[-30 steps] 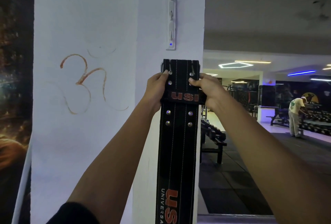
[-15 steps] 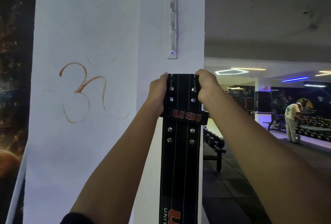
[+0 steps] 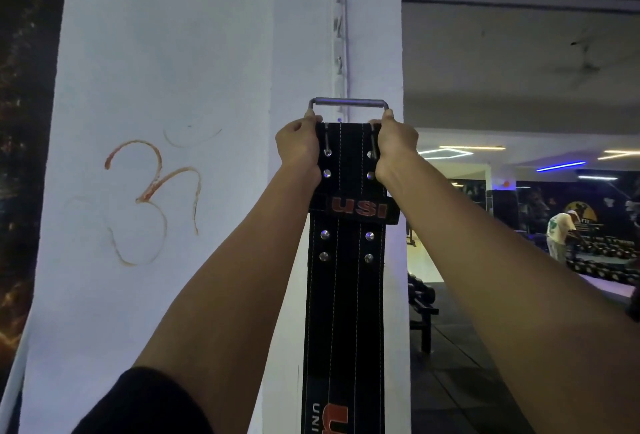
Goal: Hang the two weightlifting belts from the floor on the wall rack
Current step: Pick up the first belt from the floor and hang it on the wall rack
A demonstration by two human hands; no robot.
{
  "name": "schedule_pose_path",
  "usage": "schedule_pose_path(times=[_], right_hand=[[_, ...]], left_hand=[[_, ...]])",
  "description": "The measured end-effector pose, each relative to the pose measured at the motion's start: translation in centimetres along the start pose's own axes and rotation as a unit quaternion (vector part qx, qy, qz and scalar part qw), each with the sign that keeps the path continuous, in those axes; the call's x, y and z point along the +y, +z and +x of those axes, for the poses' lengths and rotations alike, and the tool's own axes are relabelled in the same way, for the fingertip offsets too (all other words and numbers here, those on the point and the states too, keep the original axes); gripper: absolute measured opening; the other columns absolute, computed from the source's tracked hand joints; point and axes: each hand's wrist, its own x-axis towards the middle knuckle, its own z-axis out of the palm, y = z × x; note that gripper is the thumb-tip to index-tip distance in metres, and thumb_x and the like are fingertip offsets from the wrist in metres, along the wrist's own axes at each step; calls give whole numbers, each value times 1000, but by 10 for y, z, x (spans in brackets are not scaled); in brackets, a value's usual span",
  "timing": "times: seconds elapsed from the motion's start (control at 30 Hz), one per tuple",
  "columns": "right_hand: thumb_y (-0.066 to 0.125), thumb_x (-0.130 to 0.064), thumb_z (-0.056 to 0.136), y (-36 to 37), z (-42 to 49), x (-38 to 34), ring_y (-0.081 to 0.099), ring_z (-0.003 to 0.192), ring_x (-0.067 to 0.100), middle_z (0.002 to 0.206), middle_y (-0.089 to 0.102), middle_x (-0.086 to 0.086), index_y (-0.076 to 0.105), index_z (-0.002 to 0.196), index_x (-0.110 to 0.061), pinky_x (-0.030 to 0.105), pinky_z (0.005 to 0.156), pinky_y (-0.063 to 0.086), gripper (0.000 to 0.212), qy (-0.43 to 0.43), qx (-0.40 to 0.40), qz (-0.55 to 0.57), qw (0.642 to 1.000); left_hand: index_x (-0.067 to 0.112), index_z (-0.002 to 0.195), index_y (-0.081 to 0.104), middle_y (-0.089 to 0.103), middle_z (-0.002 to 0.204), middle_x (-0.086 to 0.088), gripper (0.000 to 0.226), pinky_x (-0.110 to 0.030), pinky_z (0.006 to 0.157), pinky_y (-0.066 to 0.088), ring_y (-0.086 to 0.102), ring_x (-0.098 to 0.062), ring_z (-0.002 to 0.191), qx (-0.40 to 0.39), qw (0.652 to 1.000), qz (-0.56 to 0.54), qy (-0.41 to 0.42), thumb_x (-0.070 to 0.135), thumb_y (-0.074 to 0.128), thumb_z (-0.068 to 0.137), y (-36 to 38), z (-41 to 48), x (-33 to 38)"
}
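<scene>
Both hands clamped on belt (image 3: 347,295) top: left hand (image 3: 298,151) at left edge, right hand (image 3: 394,149) at right; buckle (image 3: 348,102) raised just under wall rack (image 3: 339,49), not hooked yet; 2nd belt unseen

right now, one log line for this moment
left hand + right hand grip belt | buckle below rack hooks | unhung
</scene>
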Motion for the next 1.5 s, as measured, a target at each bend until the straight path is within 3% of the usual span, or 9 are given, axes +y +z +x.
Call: schedule_pose_path(times=[0.43, 0.57, 0.77, 0.9, 1.07, 1.17, 1.27, 1.4, 1.5], right_hand=[[46, -35, 96, 25, 87, -7, 43, 59, 16, 70, 49, 0, 56, 66, -16, 32, 47, 36, 37, 7, -37, -31, 999], [48, -34, 96, 26, 106, 5, 46, 63, 18, 74, 52, 1, 67, 88, -13, 33, 52, 40, 29, 20, -34, -18, 999], [52, -34, 94, 17, 111, 27, 50, 77, 22, 88, 57, 2, 69, 101, -11, 37, 58, 44, 29, 22, -46, 8, 999], [60, -24, 91, 8, 104, 29, 48, 56, 19, 69, 52, 3, 55, 72, -10, 32, 52, 44, 24, 7, -63, 1, 998], [67, -12, 84, -8, 93, 42, 57, 62, 25, 88, 64, 13, 65, 90, 0, 32, 51, 53, 14, 1, -89, -14, 996], [69, -13, 81, -17, 77, 44, 68, 80, 31, 99, 70, 17, 63, 79, -4, 44, 85, 57, 11, -25, -66, -75, 995], [73, -16, 77, -27, 57, 52, 66, 101, 37, 114, 68, 25, 60, 72, -6, 49, 95, 51, 17, -24, -52, -106, 993], [70, -12, 81, -47, 21, 71, 55, 113, 51, 125, 53, 38, 54, 106, 24, 50, 103, 43, 46, 5, -30, -118, 993], [68, -12, 83, -63, -10, 86, 63, 99, 45, 111, 60, 34, 61, 99, 12, 42, 87, 53, 30, 53, -41, -118, 991]], left_hand=[[10, 77, 64, 57, 70, -1, 26, -31, 60, 49, 53, -19, 62, 12, 999, 2, 43, 25, 52, 94, 36, 96, -28], [9, 80, 64, 56, 68, -2, 25, -26, 51, 44, 50, -19, 56, 22, 999, 19, 35, 24, 51, 95, 42, 108, -43], [9, 84, 64, 58, 72, -2, 25, -36, 76, 51, 55, -21, 70, 4, 997, 52, 52, 27, 50, 95, 35, 104, -57], [12, 71, 61, 56, 70, -3, 27, -34, 68, 50, 54, -24, 67, -25, 993, 102, 62, 26, 53, 93, 24, 96, -52], [4, 114, 64, 64, 77, -3, 28, -22, 49, 49, 61, -11, 53, -76, 985, 148, 45, 14, 59, 89, 2, 70, -62], [5, 119, 59, 70, 96, -9, 33, -30, 66, 55, 67, -19, 74, -88, 982, 165, 36, 11, 61, 86, -11, 51, -70], [5, 124, 53, 64, 121, -13, 43, -39, 96, 49, 63, -26, 104, -72, 982, 175, 17, 20, 65, 85, -24, 32, -76], [10, 134, 43, 55, 129, -5, 49, -27, 84, 46, 55, -18, 103, -61, 982, 177, 3, 17, 61, 88, -44, -6, -81], [10, 136, 39, 53, 130, -7, 53, -26, 84, 44, 55, -17, 101, -55, 985, 160, -35, 18, 61, 88, -59, -39, -89]])
